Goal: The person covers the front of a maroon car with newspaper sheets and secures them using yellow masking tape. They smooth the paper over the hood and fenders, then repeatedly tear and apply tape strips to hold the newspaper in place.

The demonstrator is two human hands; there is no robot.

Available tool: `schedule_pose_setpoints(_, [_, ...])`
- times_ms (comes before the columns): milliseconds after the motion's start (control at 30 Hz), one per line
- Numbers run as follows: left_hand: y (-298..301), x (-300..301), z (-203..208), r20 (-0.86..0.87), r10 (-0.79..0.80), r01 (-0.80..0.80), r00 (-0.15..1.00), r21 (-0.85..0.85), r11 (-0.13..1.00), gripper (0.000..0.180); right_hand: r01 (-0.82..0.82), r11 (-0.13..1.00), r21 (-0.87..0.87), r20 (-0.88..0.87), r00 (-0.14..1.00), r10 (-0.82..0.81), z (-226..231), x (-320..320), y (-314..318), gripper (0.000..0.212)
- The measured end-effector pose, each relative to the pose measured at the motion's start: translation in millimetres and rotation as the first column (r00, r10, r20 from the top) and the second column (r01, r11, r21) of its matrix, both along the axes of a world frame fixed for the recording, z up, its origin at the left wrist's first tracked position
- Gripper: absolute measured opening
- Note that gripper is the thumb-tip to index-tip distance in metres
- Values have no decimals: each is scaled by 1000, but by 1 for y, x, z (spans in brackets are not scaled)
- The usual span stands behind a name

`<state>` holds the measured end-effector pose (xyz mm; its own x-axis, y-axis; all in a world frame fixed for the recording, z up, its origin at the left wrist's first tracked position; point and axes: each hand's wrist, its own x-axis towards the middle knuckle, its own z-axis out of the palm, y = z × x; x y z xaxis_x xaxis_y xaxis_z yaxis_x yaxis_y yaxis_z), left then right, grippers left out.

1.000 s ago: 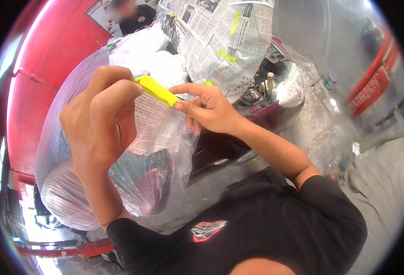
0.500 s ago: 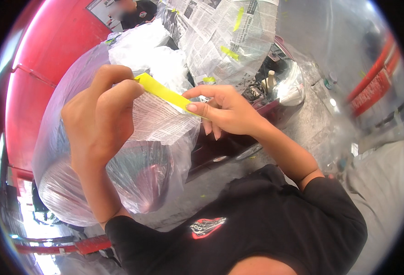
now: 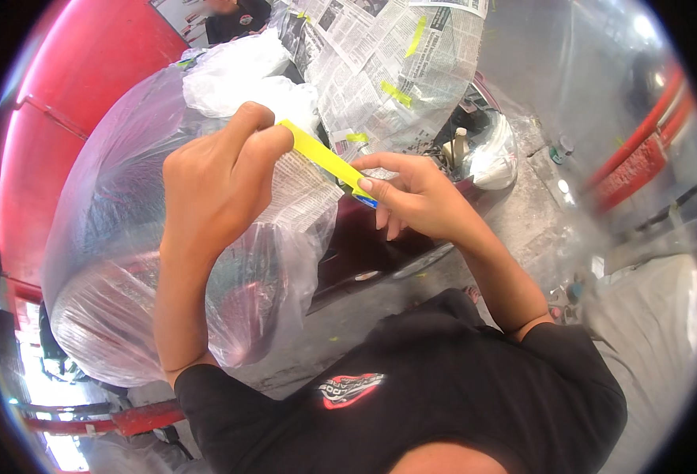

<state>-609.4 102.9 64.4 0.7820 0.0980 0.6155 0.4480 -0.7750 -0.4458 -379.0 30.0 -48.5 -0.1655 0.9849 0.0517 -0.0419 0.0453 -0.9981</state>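
Observation:
A bright yellow strip of masking tape (image 3: 321, 156) is stretched taut between my two hands, sloping down to the right. My left hand (image 3: 218, 182) is closed, pinching its upper end. Thumb and fingers of my right hand (image 3: 416, 197) grip the lower end, where a small blue edge shows. Behind the strip is a piece of newspaper (image 3: 305, 193); whether the tape sticks to it I cannot tell. Clear plastic sheeting (image 3: 127, 237) wraps a large rounded shape under my left arm. Dark maroon car bodywork (image 3: 356, 253) shows below my right hand.
Newspaper sheets (image 3: 380, 63) held with yellow tape pieces cover the far part of the car. White plastic (image 3: 238, 75) lies bunched beside them. A headlight (image 3: 495, 154) and engine parts are exposed at right. A red panel (image 3: 64, 118) stands left; a person (image 3: 242, 20) is at the back.
Both hands have shifted to the right with the tape, my left one more than my right. A blue edge now shows at the tape's lower end. My view has turned slightly.

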Motion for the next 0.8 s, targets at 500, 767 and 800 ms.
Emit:
schedule_pose_setpoints(500, [21,4,-16,79,-66,72,995,-72,995,34,87,992,87,-29,996,-85,-32,-24,39,37])
schedule_pose_setpoints(767, [20,-2,-14,68,-57,63,996,-87,994,40,58,997,53,-38,998,-56,-28,-29,42,31])
schedule_pose_setpoints(800, [20,-2,-14,73,-57,63,996,-89,994,40,54,997,56,-35,998,-52,-30,-29,44,30])
